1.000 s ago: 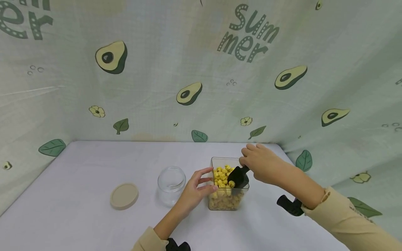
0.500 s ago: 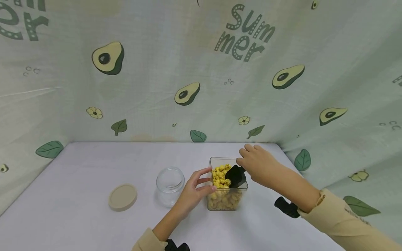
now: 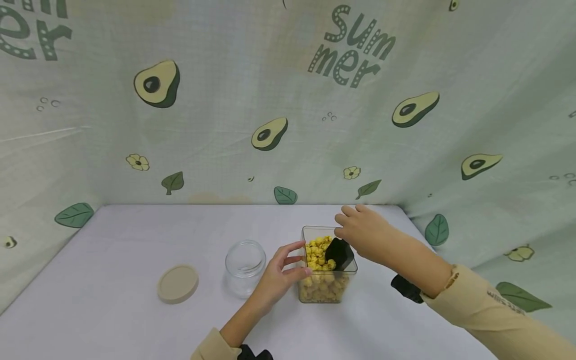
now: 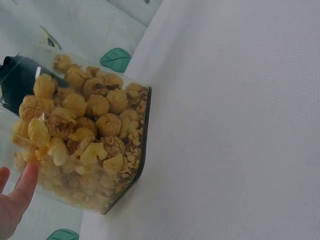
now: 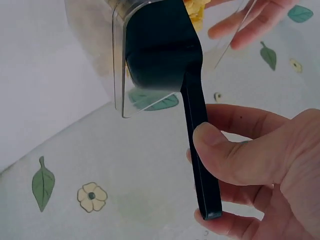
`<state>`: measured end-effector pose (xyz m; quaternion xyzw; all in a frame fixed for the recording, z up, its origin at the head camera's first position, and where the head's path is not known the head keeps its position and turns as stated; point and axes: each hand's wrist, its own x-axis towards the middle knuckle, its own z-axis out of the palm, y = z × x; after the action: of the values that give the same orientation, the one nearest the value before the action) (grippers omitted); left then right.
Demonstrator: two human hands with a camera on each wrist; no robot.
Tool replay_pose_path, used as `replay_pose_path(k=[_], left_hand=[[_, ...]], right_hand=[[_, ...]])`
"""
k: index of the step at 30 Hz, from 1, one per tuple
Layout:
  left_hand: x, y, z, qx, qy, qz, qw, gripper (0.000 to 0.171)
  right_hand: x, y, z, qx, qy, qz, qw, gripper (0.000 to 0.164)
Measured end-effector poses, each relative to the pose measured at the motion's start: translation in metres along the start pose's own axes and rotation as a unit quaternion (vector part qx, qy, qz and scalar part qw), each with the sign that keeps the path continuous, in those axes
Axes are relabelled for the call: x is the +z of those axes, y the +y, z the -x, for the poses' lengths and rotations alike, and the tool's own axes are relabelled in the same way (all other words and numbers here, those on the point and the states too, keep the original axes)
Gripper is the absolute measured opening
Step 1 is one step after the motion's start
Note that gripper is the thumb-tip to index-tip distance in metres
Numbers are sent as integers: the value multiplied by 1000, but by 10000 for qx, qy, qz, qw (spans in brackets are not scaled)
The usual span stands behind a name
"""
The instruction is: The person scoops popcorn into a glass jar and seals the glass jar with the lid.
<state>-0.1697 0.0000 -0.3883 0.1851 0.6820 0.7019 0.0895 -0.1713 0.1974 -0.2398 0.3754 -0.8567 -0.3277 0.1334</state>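
A clear square container (image 3: 325, 289) holds yellow popcorn (image 3: 317, 252). The left hand (image 3: 279, 275) touches the container's left side with extended, spread fingers; in the left wrist view one fingertip (image 4: 30, 172) lies against the clear wall. In the right hand (image 3: 366, 232) is a black scoop (image 5: 162, 47), its handle held between thumb and fingers in the right wrist view. The scoop's blade is down inside the container's right part, against the popcorn. In the head view the right hand covers the scoop's handle.
Left of the container stands a clear round jar (image 3: 245, 267) without a lid. Farther left, a round beige lid (image 3: 177, 284) lies flat on the white table (image 3: 112, 280). A printed cloth (image 3: 216, 100) hangs behind and beside the table.
The right hand has shifted slightly left and tipped the scoop more upright in the container. The left hand, jar and lid stay in place, apart from slight camera movement.
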Motion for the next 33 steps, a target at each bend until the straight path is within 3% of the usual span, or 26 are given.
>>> replay_pose_path(k=[5,9,15,23,33], left_hand=[[0,0,0,42,10,61,10000,56],[1,0,0,35,19,68,10000,57],[2,0,-1,17,45,60,10000,57],[-1,2,-3,-18,28,83,10000,58],[-4,2,-4,-26,33,50,10000,58]], right_hand=[[8,-6,-2,28,-737,-664,9951,18],[22,-21,-3,184,-1053,-1260,9863,21],[34,-27,-3,671,-1059,-1898,9738,24],[35,-25,-3,531,-973,-1929,9749,21],[36,-17,2,752,-886,-2516,9608,17]])
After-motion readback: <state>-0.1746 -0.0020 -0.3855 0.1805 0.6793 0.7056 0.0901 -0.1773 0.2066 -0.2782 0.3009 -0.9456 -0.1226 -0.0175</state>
